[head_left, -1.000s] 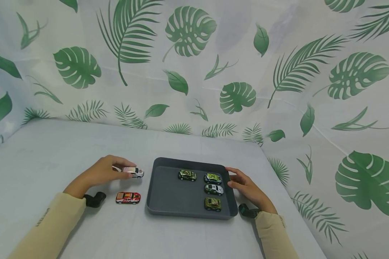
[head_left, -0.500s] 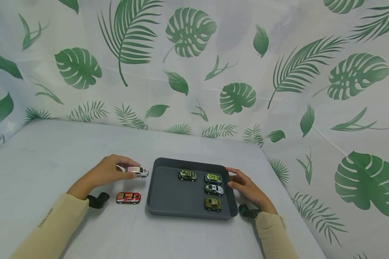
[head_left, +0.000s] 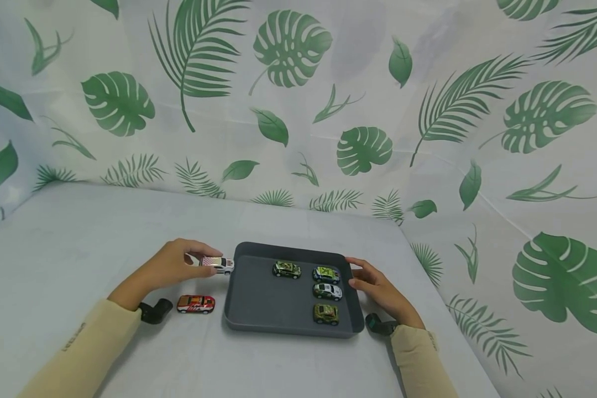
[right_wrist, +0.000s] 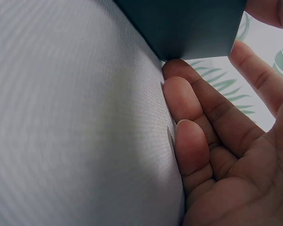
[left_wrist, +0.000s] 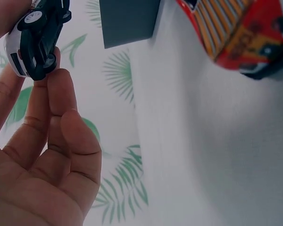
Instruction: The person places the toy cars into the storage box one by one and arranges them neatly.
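My left hand (head_left: 176, 266) pinches a white toy car (head_left: 221, 265) with a pink-patterned roof, just outside the tray's left wall. In the left wrist view the car's dark underside and wheels (left_wrist: 34, 18) show, raised off the table. Nearer me, a red toy car (head_left: 195, 304) with orange stripes stands on the table. My right hand (head_left: 380, 287) holds the right wall of the grey tray (head_left: 273, 307) by its far corner, thumb at the rim. Seen from the right wrist, its other fingers (right_wrist: 192, 146) curl low against the cloth.
Inside the tray stand a dark green camouflage car (head_left: 286, 269), a lime and blue car (head_left: 325, 275), a white and green car (head_left: 327, 291) and an olive car (head_left: 325, 314). A leaf-printed curtain (head_left: 298, 110) rises behind the white tabletop (head_left: 129, 221) and along its right side.
My left hand has carried the white toy car rightward, up to the tray's left wall. The right hand, the tray and the other cars have stayed put.
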Available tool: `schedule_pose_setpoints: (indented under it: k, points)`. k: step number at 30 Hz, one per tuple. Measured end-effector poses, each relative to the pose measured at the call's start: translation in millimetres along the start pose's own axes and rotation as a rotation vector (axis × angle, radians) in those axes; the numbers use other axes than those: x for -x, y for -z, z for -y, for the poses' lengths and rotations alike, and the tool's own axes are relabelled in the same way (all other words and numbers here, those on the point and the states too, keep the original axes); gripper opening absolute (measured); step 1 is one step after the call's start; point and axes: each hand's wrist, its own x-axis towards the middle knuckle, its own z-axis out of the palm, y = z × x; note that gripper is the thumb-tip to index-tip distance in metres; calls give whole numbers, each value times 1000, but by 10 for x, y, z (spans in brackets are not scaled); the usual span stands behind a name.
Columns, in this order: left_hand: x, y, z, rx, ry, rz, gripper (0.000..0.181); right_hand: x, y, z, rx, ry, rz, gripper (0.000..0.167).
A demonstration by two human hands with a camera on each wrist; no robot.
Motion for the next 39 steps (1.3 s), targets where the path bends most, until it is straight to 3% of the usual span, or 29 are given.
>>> schedule_pose_setpoints:
  k: [13,39]
  points:
    - [-19,-50,-16,-5,-47,-11,35,-9,-9,8,-4,-8,-5,63]
    - [-92,-152,-175,5,-38,-10,33,-4,-5,-6,0,-9,-10,63]
